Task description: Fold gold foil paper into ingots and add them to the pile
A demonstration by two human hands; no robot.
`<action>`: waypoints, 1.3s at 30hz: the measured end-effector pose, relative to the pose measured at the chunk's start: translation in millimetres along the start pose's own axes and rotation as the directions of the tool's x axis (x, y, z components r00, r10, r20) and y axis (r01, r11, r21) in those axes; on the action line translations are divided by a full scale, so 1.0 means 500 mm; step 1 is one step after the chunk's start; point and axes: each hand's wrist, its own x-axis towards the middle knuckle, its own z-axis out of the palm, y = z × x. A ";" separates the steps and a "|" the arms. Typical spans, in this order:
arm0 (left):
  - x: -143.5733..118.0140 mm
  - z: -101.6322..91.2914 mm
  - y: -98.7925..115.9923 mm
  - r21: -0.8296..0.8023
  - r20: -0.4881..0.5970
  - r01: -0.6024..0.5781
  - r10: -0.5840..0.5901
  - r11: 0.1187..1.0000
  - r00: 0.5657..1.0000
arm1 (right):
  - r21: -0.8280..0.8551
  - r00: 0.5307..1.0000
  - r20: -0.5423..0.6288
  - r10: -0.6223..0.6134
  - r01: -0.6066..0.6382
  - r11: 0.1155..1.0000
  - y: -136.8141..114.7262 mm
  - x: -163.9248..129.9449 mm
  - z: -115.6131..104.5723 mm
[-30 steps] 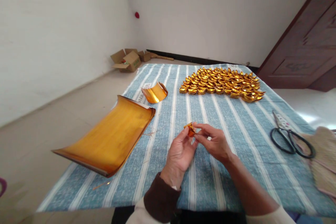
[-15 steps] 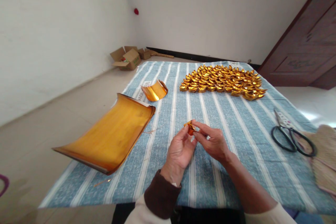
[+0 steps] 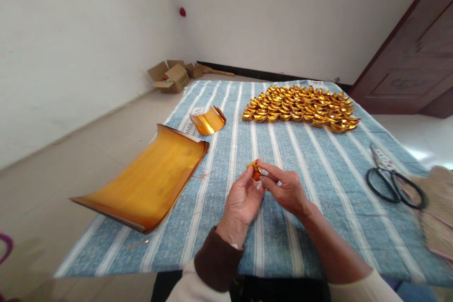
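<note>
small folded gold foil piece point(image 3: 254, 170) found pinched between fingertips of left hand point(image 3: 243, 200) and right hand point(image 3: 287, 190), above blue-and-white striped cloth point(image 3: 318, 174); fold shape apparently unfinished, too small to confirm. stack of curled gold foil sheets point(image 3: 150, 179) noted left, rows of folded gold ingots point(image 3: 300, 108) beyond, black-handled scissors point(image 3: 391, 181) right.

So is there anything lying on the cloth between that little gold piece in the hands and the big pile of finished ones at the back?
Nothing visible. Both hands, left and right, pinch the small gold foil piece. Between it and the pile of folded gold pieces there is only bare striped cloth. The scissors lie well off to the right.
</note>
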 end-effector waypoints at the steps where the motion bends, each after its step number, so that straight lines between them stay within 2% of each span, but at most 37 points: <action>1: 0.000 0.000 0.000 0.001 0.002 -0.004 0.004 1.000 1.000 | 0.004 1.000 0.004 -0.001 0.001 1.000 0.000 0.000 0.000; 15: -0.004 0.012 0.001 -0.051 -0.013 0.014 -0.014 0.999 1.000 | 0.114 0.998 0.042 0.044 -0.048 0.992 0.006 0.003 0.001; 24: -0.003 0.013 -0.002 -0.067 -0.026 0.017 -0.018 0.998 0.999 | 0.044 0.998 0.017 0.053 -0.054 0.998 0.009 -0.006 0.004; 31: -0.005 0.017 -0.001 -0.081 -0.046 -0.001 -0.003 0.997 0.999 | -0.023 0.999 0.027 -0.033 0.034 0.999 0.011 -0.004 0.003; 39: -0.009 0.028 0.001 -0.081 -0.093 -0.004 -0.004 0.997 0.996 | -0.226 0.988 0.004 -0.154 0.151 0.962 0.007 -0.012 0.010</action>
